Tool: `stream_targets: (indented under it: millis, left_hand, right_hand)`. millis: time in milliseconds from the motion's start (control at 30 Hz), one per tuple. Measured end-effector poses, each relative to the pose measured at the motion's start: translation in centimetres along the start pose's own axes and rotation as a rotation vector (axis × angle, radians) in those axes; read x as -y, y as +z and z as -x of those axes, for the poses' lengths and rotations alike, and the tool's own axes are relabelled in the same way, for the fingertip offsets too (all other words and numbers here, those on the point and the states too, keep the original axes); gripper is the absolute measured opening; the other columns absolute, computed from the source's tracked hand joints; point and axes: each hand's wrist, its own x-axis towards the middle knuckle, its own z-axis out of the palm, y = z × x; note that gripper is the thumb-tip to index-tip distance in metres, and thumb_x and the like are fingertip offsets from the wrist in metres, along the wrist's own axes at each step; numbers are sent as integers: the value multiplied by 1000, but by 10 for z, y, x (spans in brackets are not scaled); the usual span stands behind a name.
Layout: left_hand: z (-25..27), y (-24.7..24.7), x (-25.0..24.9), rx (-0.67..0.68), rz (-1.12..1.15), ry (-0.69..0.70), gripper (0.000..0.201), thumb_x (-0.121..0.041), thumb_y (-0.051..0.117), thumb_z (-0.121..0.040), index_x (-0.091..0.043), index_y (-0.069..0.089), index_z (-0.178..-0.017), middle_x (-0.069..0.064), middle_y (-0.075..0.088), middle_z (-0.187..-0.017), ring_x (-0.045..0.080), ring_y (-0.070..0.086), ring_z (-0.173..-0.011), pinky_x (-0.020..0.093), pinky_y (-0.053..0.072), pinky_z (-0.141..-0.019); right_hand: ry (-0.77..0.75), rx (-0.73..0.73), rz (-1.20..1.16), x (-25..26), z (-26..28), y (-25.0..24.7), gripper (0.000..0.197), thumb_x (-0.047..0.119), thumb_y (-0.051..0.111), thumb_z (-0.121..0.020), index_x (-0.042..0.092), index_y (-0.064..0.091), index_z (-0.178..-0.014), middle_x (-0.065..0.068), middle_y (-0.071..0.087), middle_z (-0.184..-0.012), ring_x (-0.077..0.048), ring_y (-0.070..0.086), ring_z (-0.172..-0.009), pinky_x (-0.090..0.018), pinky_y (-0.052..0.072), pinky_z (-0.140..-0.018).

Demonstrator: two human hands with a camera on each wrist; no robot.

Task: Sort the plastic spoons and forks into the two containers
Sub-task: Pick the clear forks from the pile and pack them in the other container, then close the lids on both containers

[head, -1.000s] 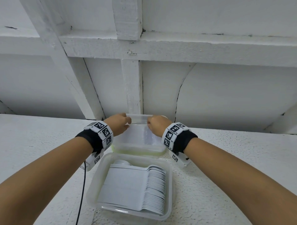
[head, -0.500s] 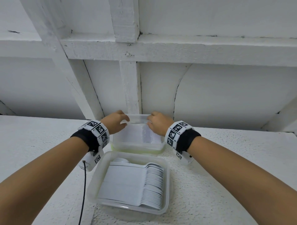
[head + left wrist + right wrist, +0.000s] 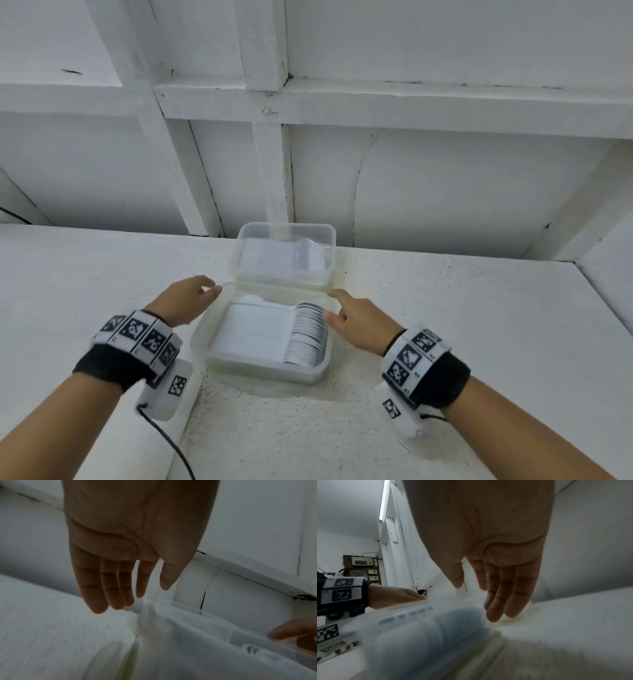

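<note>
Our left hand [image 3: 186, 299] has its fingers [image 3: 109, 588] straight and loosely apart, holding nothing, tips just beside the left rim of the near container [image 3: 205, 342]. Right hand [image 3: 356, 318]: same, fingers [image 3: 503, 595] extended and relaxed, empty, tips at the right rim near the joint between the two boxes.

Near container holds a neat packed row of white plastic cutlery [image 3: 305, 334], heads to the right. They look like spoons, but we can't confirm from these views. Far container [image 3: 322, 236] sits touching the near one, close to the back wall [image 3: 445, 192], with more white cutlery inside [image 3: 281, 257]; type not readable.

No loose pieces visible on the tabletop [image 3: 445, 325]. We judge sorting is essentially done, and we're at the tidy-up/closing stage.

Next move probably calls for a two-handed grip on the near container's opposite rims, kept level so the stack doesn't fan out. No lids in view.
</note>
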Motion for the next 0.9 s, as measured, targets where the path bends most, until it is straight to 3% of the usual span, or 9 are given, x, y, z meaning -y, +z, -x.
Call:
stream_targets:
  millis: [100,200,300,400,533,600,700,833,900]
  left_hand:
    - [15,20,3,6,134,-44,38,-30,36,-100,-5,53,-122,14,61,-100,29,60,-82,32,53,-63]
    - [23,24,-3,-95,128,-8,34,-24,35,-100,-3,59,-111,16,62,-92,28,57,-70,33,51,-69]
    - [36,24,-21,-147,136,59,31,-24,38,-99,-3,60,-104,10,60,-76,25,55,-61,30,45,-66]
    - [54,36,-53,-145,233,145,26,-26,40,-99,-8,58,-101,6,58,-67,20,56,-55,31,48,-64]
    - [69,70,-104,-53,372,231,23,-24,42,-98,-8,59,-97,4,57,-68,18,58,-53,33,53,-64]
    - [71,89,-129,-11,374,265,22,-23,42,-98,-8,58,-97,2,57,-69,16,59,-52,31,53,-63]
    - [71,113,-159,44,353,308,22,-24,42,-98,-7,56,-97,1,56,-72,14,59,-53,25,51,-57]
    - [69,136,-181,70,155,355,27,-26,40,-98,-6,58,-99,5,62,-83,19,59,-74,26,42,-67]
    - [66,142,-184,84,79,366,31,-28,38,-99,-5,58,-100,6,62,-90,19,56,-80,26,39,-69]
  right_hand:
    - [82,-26,-268,0,12,22,56,32,42,-98,25,17,-147,-5,60,-88,-20,62,-76,-30,53,-67]
    - [80,-138,-362,5,18,23,52,19,45,-96,19,25,-144,3,53,-76,-20,60,-72,-29,56,-63]
    - [96,-266,-369,-3,33,10,50,19,48,-95,13,31,-142,2,51,-78,-20,56,-78,-38,54,-78]
    - [133,-385,-361,-27,60,-13,46,18,48,-96,9,36,-140,1,53,-70,-15,53,-64,-32,50,-71]
    - [229,-516,-278,-69,103,-37,40,19,47,-97,8,45,-135,-5,57,-77,-18,52,-72,-26,45,-75]
    - [301,-529,-248,-92,120,-43,41,21,47,-97,8,46,-135,-7,58,-87,-18,52,-81,-28,44,-83]
    - [386,-539,-236,-120,141,-47,42,22,47,-96,9,46,-136,-4,53,-85,-18,51,-84,-32,45,-86]
    - [470,-553,-234,-143,156,-48,41,21,47,-96,8,47,-136,-11,56,-92,-22,53,-88,-32,46,-88]
    - [488,-547,-245,-148,160,-47,41,21,47,-96,8,48,-135,-8,52,-93,-19,50,-90,-29,44,-89]
